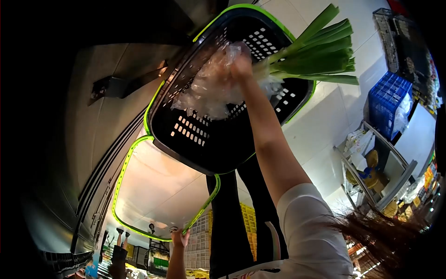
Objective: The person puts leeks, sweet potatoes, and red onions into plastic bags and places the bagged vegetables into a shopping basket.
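Observation:
A black basket (204, 153) with a bright green rim hangs tilted in front of my body. My right hand (240, 65) reaches into it, closed on a crumpled clear plastic bag (209, 88); its fingertips are partly hidden by the plastic. Beside this hand, long green leafy stalks (320, 53) stick out past the basket's rim, their pale ends near the plastic. Lower down, my left hand (179, 237) is closed round the green basket handle (121, 186), which swings out from the basket's near side.
A blue crate (389, 104) stands at the right, above a metal-framed cart (395, 162) with bags and other goods. Yellow crates (248, 228) and a pale crate (199, 242) are behind my legs. Dark metal panels (116, 125) line the left. A person's legs (121, 242) show at the lower left.

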Tool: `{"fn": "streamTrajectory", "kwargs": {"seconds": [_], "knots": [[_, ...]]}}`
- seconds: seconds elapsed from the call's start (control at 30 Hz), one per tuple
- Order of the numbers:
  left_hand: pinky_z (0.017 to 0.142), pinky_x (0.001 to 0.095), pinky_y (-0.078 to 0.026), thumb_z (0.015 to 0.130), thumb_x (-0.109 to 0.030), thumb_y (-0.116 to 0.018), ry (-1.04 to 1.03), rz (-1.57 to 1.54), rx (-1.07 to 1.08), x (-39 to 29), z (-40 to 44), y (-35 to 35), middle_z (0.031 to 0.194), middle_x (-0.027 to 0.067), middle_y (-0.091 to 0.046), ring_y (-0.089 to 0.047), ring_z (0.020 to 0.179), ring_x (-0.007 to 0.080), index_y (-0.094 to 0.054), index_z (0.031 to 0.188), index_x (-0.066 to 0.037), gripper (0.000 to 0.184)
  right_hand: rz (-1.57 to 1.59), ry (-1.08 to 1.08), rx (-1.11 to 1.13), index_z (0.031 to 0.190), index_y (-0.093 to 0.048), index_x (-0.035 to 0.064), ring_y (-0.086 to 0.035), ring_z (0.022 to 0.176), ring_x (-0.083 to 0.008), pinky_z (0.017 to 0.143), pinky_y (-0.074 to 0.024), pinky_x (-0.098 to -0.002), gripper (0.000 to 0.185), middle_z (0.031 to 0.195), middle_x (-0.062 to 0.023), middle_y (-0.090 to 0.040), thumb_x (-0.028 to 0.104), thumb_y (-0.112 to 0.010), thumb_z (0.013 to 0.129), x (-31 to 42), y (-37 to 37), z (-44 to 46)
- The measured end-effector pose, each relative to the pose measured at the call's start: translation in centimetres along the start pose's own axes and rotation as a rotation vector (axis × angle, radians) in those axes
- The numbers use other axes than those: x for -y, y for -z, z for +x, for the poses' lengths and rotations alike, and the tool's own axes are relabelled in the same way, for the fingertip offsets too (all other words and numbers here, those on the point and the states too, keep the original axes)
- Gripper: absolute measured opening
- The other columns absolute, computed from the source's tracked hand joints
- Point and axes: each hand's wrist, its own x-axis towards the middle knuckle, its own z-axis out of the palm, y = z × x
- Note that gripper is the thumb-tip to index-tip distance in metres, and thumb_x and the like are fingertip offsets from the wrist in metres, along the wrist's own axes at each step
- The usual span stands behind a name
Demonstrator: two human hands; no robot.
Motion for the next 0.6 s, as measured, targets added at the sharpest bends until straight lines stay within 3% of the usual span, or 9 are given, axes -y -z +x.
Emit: {"fn": "streamTrajectory", "kwargs": {"seconds": [0.07, 0.13, 0.2, 0.33, 0.37, 0.4, 0.43, 0.53, 0.6], "knots": [[0.057, 0.0409, -0.045, 0.077, -0.039, -0.061, -0.034, 0.068, 0.029, -6.4, -0.2, 2.0, 0.068, 0.0167, -0.059, -0.056, 0.061, 0.0340, -0.063, 0.082, -0.004, 0.035, -0.636, -0.700, 0.730, 0.118, -0.037, 0.0033, -0.046, 0.105, -0.0241, 0.090, -0.0383, -0.0361, 0.062, 0.120, -0.0124, -0.043, 0.027, -0.066, 0.070, 10.7, 6.3, 1.8], [0.057, 0.0421, -0.045, 0.078, -0.041, -0.059, -0.067, 0.128, 0.061, -8.3, -0.7, 2.9, 0.067, 0.0181, -0.058, -0.056, 0.062, 0.0370, -0.062, 0.081, -0.004, 0.037, -0.456, -0.674, 0.632, 0.126, -0.030, -0.0006, -0.042, 0.111, -0.0314, 0.095, -0.0347, -0.0376, 0.078, 0.127, -0.0160, -0.038, 0.023, -0.071, 0.064, 11.3, 4.5, -0.6], [0.055, 0.0396, -0.044, 0.077, -0.034, -0.061, -0.142, 0.306, 0.022, -6.9, -0.7, 1.6, 0.067, 0.0187, -0.057, -0.055, 0.061, 0.0372, -0.060, 0.081, -0.003, 0.032, -0.599, -0.404, 0.253, 0.131, -0.023, -0.0039, -0.040, 0.114, -0.0321, 0.099, -0.0312, -0.0411, 0.089, 0.128, -0.0181, -0.036, 0.016, -0.073, 0.061, 13.5, 3.4, -2.5], [0.056, 0.0433, -0.043, 0.077, -0.037, -0.060, 0.078, -0.251, -0.004, -2.6, -0.7, -1.2, 0.066, 0.0198, -0.055, -0.055, 0.065, 0.0401, -0.057, 0.079, -0.002, 0.035, -0.092, -0.078, 0.390, 0.138, -0.023, 0.0068, -0.042, 0.114, -0.0343, 0.096, -0.0346, -0.0457, 0.088, 0.132, -0.0190, -0.031, 0.007, -0.069, 0.062, 20.9, 5.5, -4.0], [0.057, 0.0449, -0.043, 0.077, -0.040, -0.058, -0.085, 0.306, 0.074, -8.2, -0.6, 1.4, 0.067, 0.0209, -0.055, -0.055, 0.067, 0.0402, -0.054, 0.076, -0.002, 0.038, -0.012, -0.106, 0.497, 0.139, -0.022, 0.0153, -0.041, 0.115, -0.0352, 0.098, -0.0325, -0.0476, 0.083, 0.135, -0.0184, -0.029, 0.006, -0.063, 0.067, 23.3, 5.7, -4.7], [0.057, 0.0449, -0.043, 0.077, -0.040, -0.058, -0.079, 0.305, 0.071, -8.4, -0.5, 1.4, 0.067, 0.0209, -0.055, -0.055, 0.067, 0.0402, -0.054, 0.076, -0.002, 0.038, 0.068, -0.137, 0.602, 0.141, -0.022, 0.0238, -0.040, 0.117, -0.0360, 0.100, -0.0304, -0.0494, 0.078, 0.137, -0.0178, -0.027, 0.006, -0.056, 0.073, 25.4, 5.8, -5.0], [0.057, 0.0451, -0.043, 0.077, -0.041, -0.058, -0.078, 0.295, 0.065, -8.3, -0.6, 1.5, 0.068, 0.0213, -0.055, -0.055, 0.068, 0.0403, -0.054, 0.077, -0.002, 0.039, -0.025, -0.104, 0.601, 0.139, -0.024, 0.0249, -0.046, 0.110, -0.0339, 0.090, -0.0417, -0.0413, 0.084, 0.136, -0.0164, -0.025, 0.004, -0.064, 0.067, 26.0, 4.4, -6.0], [0.059, 0.0460, -0.043, 0.077, -0.043, -0.057, -0.020, 0.305, 0.070, -8.1, -0.7, 1.4, 0.070, 0.0220, -0.056, -0.055, 0.070, 0.0408, -0.055, 0.079, -0.002, 0.041, 0.003, -0.083, 0.973, 0.104, -0.059, 0.0090, -0.056, 0.097, -0.0290, 0.084, -0.0459, -0.0356, 0.032, 0.107, -0.0148, -0.056, 0.004, -0.056, 0.073, 25.2, 1.3, -7.7], [0.061, 0.0467, -0.043, 0.078, -0.044, -0.057, 0.030, 0.322, 0.090, -8.1, -0.8, 1.2, 0.072, 0.0222, -0.057, -0.055, 0.072, 0.0413, -0.056, 0.081, -0.002, 0.042, 0.011, -0.136, 1.000, 0.094, -0.060, 0.0069, -0.057, 0.093, -0.0289, 0.082, -0.0464, -0.0355, 0.023, 0.098, -0.0140, -0.059, 0.003, -0.055, 0.072, 25.4, 2.4, -9.3]]}}
